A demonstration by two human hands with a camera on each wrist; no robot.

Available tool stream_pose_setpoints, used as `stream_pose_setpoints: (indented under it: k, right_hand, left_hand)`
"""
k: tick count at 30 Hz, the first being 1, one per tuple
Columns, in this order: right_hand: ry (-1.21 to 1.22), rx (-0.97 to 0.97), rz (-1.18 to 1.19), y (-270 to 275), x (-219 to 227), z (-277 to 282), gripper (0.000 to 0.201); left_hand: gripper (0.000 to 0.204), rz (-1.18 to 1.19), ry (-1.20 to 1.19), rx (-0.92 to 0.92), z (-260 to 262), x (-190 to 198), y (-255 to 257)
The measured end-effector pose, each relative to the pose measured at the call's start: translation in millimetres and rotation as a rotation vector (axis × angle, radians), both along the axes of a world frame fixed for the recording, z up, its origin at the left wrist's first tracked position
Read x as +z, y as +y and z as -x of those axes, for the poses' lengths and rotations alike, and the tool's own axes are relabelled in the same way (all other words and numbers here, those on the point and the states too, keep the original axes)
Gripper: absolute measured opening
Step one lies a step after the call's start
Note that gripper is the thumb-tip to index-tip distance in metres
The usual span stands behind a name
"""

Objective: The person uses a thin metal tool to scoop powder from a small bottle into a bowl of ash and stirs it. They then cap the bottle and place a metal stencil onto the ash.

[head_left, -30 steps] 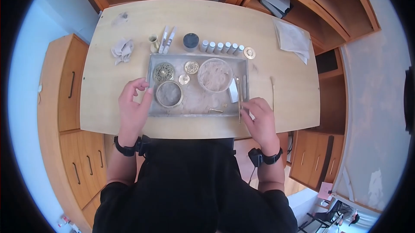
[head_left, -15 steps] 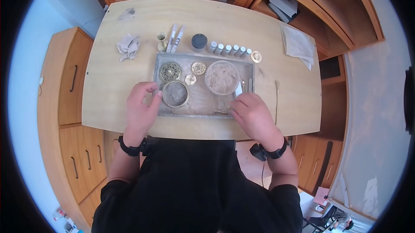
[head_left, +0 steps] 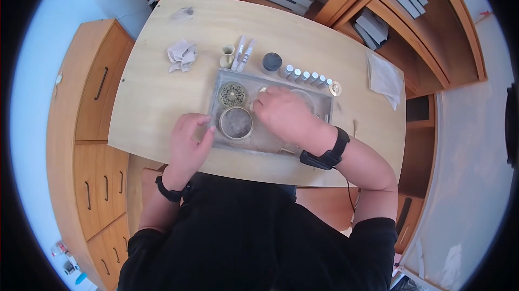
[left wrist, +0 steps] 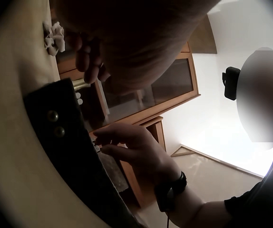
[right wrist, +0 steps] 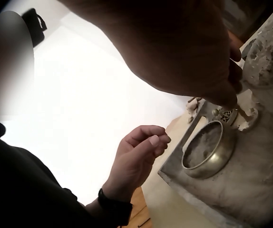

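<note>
My right hand [head_left: 286,118] reaches over the grey tray [right wrist: 262,178], thumb and fingers drawn together right at a brass patterned disc [head_left: 263,90]. I cannot tell whether a small piece is pinched there. Behind that hand, a clear bowl [right wrist: 250,76] of pale powder is largely hidden in the head view. Close by my left hand [head_left: 189,145], just past the tray's left edge, a round brass bowl [right wrist: 222,154] holds grey ash. That hand hangs loosely curled with nothing in it. An openwork brass lid [head_left: 232,94] lies behind the brass bowl.
Behind the tray stand a brass vase [head_left: 227,57], two slim tubes [head_left: 246,56], a dark jar [head_left: 272,62], several silver-capped bottles [head_left: 306,76] and a brass disc [head_left: 335,89]. A crumpled tissue [head_left: 183,55] lies left, a folded cloth [head_left: 385,81] right.
My right hand has swung from the tray's right side, past its front right corner, to the brass discs in the middle. The left hand stays beside the ash bowl. The head view has shifted.
</note>
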State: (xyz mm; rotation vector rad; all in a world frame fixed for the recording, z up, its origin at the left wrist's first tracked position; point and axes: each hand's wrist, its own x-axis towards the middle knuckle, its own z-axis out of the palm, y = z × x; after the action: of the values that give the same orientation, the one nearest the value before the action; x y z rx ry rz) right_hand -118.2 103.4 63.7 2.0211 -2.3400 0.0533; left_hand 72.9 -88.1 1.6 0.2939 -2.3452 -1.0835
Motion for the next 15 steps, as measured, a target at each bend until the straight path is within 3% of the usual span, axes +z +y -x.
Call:
stream_pose_setpoints:
  k: [8, 15]
  right_hand:
    - [0.078, 0.096, -0.096, -8.9, -5.4, 8.1, 0.012]
    - [-0.010, 0.117, -0.046, -16.7, -4.9, 15.1, 0.008]
  left_hand:
    - [0.021, 0.002, 0.014, -0.014, 3.3, -6.6, -13.4]
    - [0.024, -0.016, 0.005, -0.058, 4.0, -1.4, -16.5]
